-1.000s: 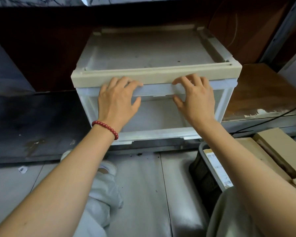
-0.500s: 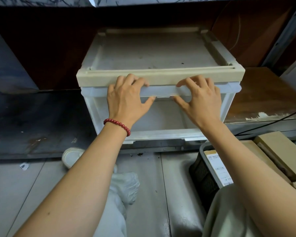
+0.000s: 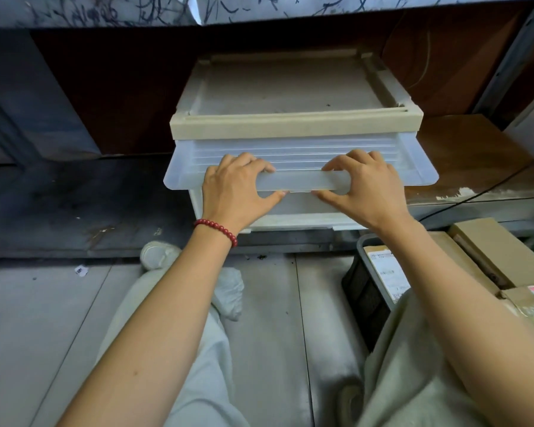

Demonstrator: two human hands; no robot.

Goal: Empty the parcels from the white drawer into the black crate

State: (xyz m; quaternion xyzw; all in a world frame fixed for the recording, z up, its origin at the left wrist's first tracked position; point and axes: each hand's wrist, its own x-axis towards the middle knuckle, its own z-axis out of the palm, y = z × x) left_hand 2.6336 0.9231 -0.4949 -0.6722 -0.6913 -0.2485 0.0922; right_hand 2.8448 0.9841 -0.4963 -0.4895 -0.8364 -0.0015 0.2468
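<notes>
The white drawer unit (image 3: 290, 124) stands on a low dark ledge, with a cream top rim. Its translucent ribbed front (image 3: 293, 152) now juts out toward me below that rim. My left hand (image 3: 235, 192), with a red bead bracelet on the wrist, and my right hand (image 3: 367, 192) each grip the front's handle bar (image 3: 299, 181), fingers over it and thumbs under. The pale space beneath the front shows no parcels. The black crate (image 3: 363, 291) sits on the floor at lower right. It holds a labelled parcel (image 3: 386, 269) and brown cardboard boxes (image 3: 494, 251).
My legs in pale trousers and a white shoe (image 3: 158, 254) are on the grey floor in front of the ledge. A black cable (image 3: 487, 189) runs across the wooden shelf (image 3: 463, 155) right of the unit. A dark wall stands behind it.
The translucent front, flush under the cream rim before, has come out toward me with both hands on its handle. My view has shifted, so the unit sits further right and higher.
</notes>
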